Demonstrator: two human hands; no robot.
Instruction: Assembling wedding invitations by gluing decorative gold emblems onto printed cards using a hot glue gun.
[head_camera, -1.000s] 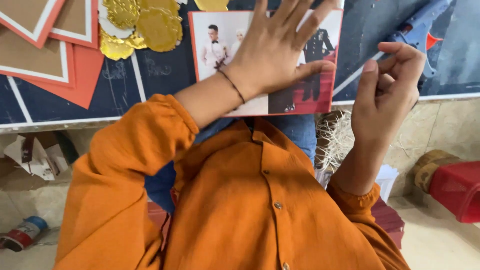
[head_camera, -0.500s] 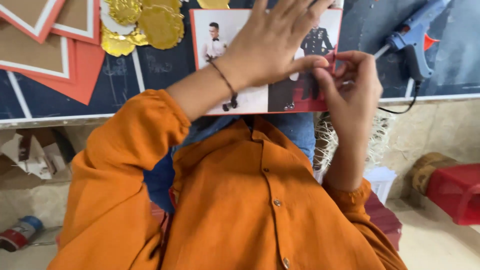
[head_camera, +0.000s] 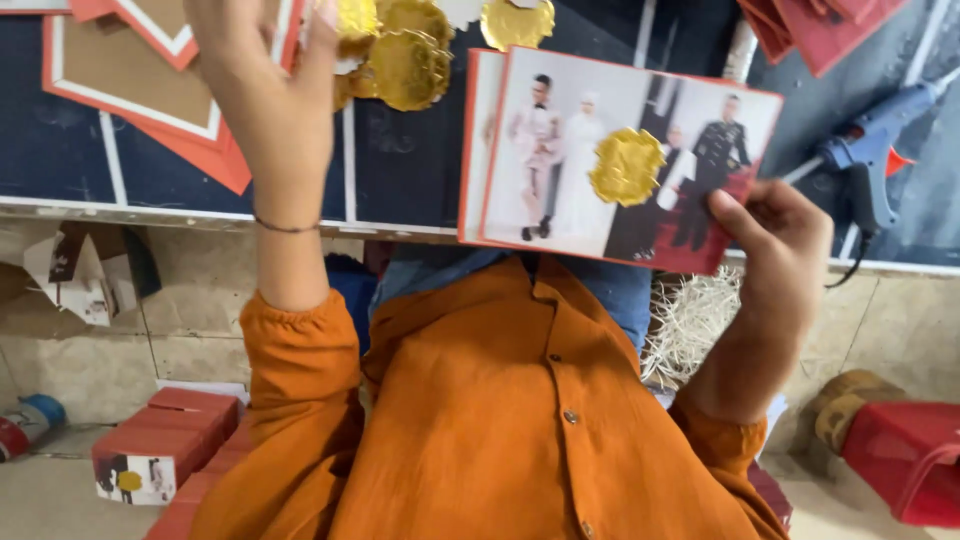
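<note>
My right hand (head_camera: 775, 240) grips the lower right corner of a red-edged photo card (head_camera: 560, 150) and holds it above the edge of the dark table (head_camera: 420, 160). A gold scalloped seal (head_camera: 627, 166) sits on the middle of the photo. A second card edge shows just behind it on the left. My left hand (head_camera: 265, 90) is raised over the table with its fingers stretched out beside a pile of gold seals (head_camera: 405, 60). Its fingertips run past the top edge, and nothing shows in it.
A blue glue gun (head_camera: 865, 150) lies on the table at right. Brown cards with red borders (head_camera: 140, 80) lie at top left, dark red cards (head_camera: 820, 25) at top right. Below are red boxes (head_camera: 165, 440), pale shredded filler (head_camera: 695, 320) and a red container (head_camera: 905, 460).
My left hand has lifted off the photo card and swung left toward the gold seals. The right hand now holds the card alone, and the gold seal on the photo is uncovered.
</note>
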